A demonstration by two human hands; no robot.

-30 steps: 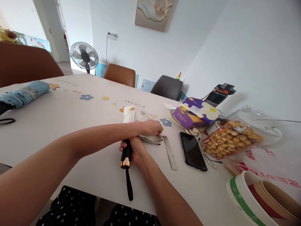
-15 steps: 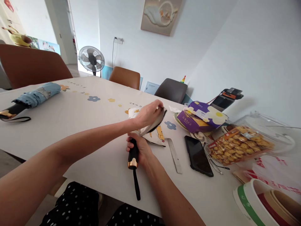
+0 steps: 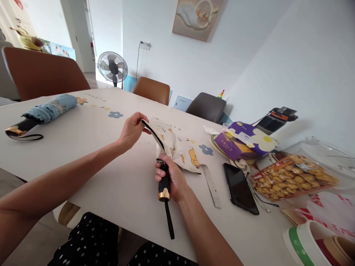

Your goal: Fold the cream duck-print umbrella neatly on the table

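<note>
My right hand (image 3: 173, 175) is wrapped round the top of the black and gold handle of a folded umbrella (image 3: 164, 186), its thumb lying on the fabric. The umbrella's cream canopy (image 3: 180, 149), printed with yellow cartoon figures, spreads loosely away from me over the table. Between thumb and fingers, my left hand (image 3: 134, 129) pinches the dark-edged corner of one canopy panel, pulled out to the left. A black wrist strap (image 3: 169, 220) hangs from the handle toward the table's near edge. Just right of the canopy lies a flat metal strip (image 3: 211, 186).
A furled blue umbrella (image 3: 50, 111) rests at the left on the white table (image 3: 111, 184). To the right are a black phone (image 3: 240, 188), a purple box (image 3: 241, 142), a packet of cookies (image 3: 294, 175) and tape rolls (image 3: 313, 242). Chairs and a fan (image 3: 112, 67) stand beyond.
My left hand has swung from above the canopy to its left, drawing a panel edge out with it. My right hand keeps its grip on the handle. The view has shifted slightly.
</note>
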